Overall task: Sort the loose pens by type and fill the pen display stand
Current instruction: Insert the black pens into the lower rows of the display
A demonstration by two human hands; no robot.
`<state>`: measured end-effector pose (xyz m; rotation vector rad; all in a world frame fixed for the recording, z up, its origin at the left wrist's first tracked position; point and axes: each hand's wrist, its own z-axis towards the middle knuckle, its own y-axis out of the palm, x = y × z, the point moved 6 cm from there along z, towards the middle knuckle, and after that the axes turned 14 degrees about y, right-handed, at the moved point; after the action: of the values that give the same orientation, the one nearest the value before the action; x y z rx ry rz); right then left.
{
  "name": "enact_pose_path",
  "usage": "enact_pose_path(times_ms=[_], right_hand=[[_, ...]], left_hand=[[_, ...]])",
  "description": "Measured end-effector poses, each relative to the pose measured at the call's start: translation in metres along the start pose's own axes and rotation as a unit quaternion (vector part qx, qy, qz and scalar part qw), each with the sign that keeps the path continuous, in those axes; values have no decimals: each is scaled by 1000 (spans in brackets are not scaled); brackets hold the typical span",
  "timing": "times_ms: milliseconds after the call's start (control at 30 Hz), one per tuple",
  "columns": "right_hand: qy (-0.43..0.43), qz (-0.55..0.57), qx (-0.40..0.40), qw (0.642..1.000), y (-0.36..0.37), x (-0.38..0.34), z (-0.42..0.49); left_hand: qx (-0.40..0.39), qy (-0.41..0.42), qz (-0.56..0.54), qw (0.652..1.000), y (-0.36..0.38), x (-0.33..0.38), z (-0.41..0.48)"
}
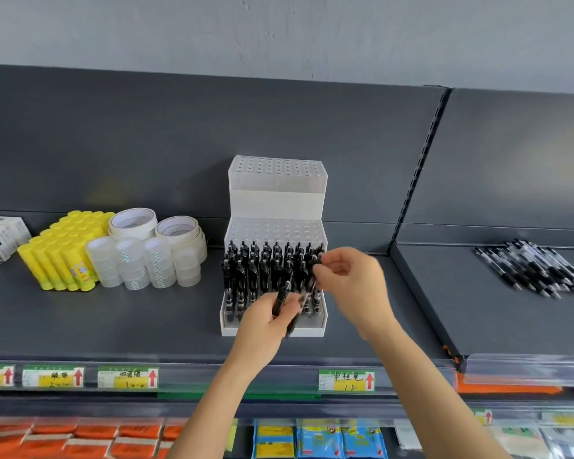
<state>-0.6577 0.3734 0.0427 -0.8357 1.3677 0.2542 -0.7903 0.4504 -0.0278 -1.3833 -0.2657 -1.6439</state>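
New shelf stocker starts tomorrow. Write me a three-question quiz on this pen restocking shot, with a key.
1. True or false: the top tier of the pen display stand is full of pens.
2. Which hand holds a small bunch of black pens in front of the stand?
3. Where do the loose pens lie: A) left of the glue sticks, B) on the shelf section right of the stand, C) on the floor?

Key: 1 false, its holes are empty; 2 the left hand, while the right hand pinches one pen; 3 B.

Both forearms are bare, the left hand (265, 323) and right hand (352, 279) ungloved.
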Motion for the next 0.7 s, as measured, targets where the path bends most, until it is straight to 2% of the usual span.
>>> enact_pose_path(times_ms=[67,167,467,567,700], right_hand=[[-31,-5,46,998,-13,-9,4],[-60,-36,73,995,-18,-17,5],[-56,-156,31,986,13,6,12],[-51,-157,28,986,17,11,12],[-54,-150,37,987,16,11,12]], left_hand=[[13,-3,9,1000,-7,-2,0],[15,-23,22,999,-13,-7,-1],[-5,-65,-7,998,-17,-8,-6],[-25,-91,-27,995,-16,-13,-10],[-22,-72,-43,996,-14,-10,-12]])
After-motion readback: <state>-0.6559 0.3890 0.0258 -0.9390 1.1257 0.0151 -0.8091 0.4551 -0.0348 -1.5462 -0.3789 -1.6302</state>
